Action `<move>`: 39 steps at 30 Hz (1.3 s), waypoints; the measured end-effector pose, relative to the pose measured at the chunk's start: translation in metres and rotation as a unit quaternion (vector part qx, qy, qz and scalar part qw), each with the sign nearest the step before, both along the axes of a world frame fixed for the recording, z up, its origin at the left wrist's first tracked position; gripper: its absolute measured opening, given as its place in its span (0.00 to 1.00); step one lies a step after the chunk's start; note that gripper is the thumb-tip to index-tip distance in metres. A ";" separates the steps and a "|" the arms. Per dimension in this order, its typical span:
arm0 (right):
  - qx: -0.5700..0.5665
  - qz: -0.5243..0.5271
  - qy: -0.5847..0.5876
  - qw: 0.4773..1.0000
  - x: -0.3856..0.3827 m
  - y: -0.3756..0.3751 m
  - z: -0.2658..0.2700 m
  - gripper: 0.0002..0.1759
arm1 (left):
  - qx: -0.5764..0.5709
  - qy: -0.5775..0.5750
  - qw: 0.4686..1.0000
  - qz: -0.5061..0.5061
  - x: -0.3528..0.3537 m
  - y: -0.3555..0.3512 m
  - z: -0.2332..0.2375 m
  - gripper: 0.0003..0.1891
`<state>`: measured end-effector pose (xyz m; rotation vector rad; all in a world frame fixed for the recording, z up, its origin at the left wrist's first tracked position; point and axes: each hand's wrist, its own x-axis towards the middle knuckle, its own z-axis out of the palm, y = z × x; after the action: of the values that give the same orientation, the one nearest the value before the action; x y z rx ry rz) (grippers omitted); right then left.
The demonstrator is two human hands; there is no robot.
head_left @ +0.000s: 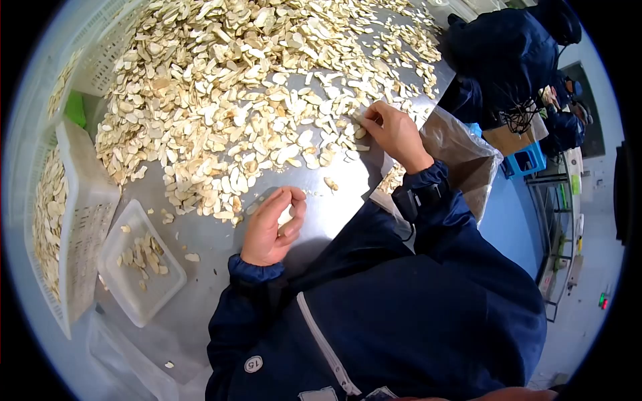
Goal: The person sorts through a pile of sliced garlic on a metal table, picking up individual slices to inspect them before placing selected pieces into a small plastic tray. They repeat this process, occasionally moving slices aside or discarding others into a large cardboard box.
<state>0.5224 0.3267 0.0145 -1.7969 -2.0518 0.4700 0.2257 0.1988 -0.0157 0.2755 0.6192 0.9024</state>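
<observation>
A wide heap of pale dried slices (221, 100), many with brownish edges, covers much of the metal table. My left hand (273, 228) is curled at the near edge of the heap, and something pale, seemingly a slice or several, shows inside its fingers. Further right, my right hand (398, 137) pinches with thumb and forefinger at the heap's right edge. A pale slice seems to be at those fingertips, partly hidden. One brownish slice (331, 183) lies apart on the bare metal between the hands.
At the left, a shallow white tray (144, 307) holds a few slices beside white perforated baskets (93, 220) of slices. A lined box (491, 160) with slices stands by my right forearm. Another person in dark clothing (501, 60) is at the upper right, near a blue stool (525, 160).
</observation>
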 end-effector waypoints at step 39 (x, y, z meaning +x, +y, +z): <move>0.196 0.028 -0.077 0.977 -0.018 0.000 0.005 0.16 | 0.015 -0.007 1.000 -0.013 -0.003 0.001 -0.001 0.10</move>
<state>0.5048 0.3268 0.0196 -1.5799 -2.1189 -0.0647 0.2229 0.1995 -0.0164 0.3036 0.5886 0.8890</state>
